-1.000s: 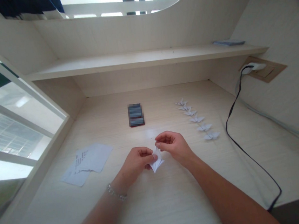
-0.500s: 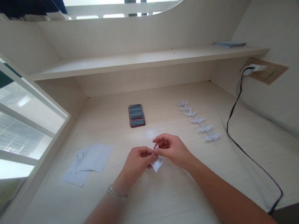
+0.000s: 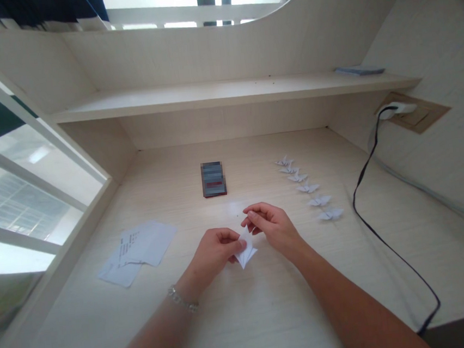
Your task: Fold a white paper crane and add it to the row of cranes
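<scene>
A small piece of folded white paper [image 3: 245,253] is pinched between the thumb and fingers of my left hand [image 3: 218,247], just above the desk. Its pointed end faces toward me. Close by on the right, my right hand [image 3: 273,227] is held with its fingers curved and slightly parted; I see nothing between them, and it looks apart from the paper or barely at its upper tip. Several folded paper cranes [image 3: 308,188] stand in a slanting row to the right of my hands.
White paper sheets [image 3: 148,245], one with print, lie at the left. A dark phone-like object [image 3: 213,179], its face pixelated, lies behind my hands. A black cable [image 3: 363,175] runs from the wall socket [image 3: 418,111] down the right side. A shelf [image 3: 228,93] spans the back.
My right hand has let go of the folded paper and drawn slightly up and right. More of the paper shows in my left hand, which stays closed on it. The view has shifted slightly.
</scene>
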Demonstrator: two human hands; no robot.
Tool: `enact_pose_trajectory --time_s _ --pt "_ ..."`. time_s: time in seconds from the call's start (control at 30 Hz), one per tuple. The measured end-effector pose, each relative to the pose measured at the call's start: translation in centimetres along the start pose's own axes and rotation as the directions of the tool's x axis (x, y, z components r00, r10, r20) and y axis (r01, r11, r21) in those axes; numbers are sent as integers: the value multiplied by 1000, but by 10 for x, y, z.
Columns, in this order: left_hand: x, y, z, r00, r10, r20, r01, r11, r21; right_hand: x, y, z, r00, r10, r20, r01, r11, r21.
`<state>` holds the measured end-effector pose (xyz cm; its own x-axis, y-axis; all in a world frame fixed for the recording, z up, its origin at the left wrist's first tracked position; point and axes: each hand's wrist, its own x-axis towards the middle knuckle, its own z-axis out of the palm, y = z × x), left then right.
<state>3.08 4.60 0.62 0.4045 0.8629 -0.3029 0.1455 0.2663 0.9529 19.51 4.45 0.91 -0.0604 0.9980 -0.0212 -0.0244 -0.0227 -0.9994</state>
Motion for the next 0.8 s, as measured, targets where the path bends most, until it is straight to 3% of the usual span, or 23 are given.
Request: enact_pose_trajectory --time_s 0.2,0.37,0.5,0.67,0.8 --pt "1 -3 0 1000 22 9 -23 1000 22 -3 1 1 999 -36 36 39 994 -103" --pt "1 -2 1 1000 11 8 -11 1000 12 0 3 1 1000 -11 8 11 1000 -7" --pt "1 1 2 999 29 -44 -30 999 -21 2 5 0 999 23 -22 -23 1000 -8" --pt "2 2 0 980 109 -167 -120 991 -59 -1 8 5 989 91 118 -92 996 1" --pt "1 0 0 979 128 -161 -149 981 -128 -1 8 8 996 81 46 -82 996 24"
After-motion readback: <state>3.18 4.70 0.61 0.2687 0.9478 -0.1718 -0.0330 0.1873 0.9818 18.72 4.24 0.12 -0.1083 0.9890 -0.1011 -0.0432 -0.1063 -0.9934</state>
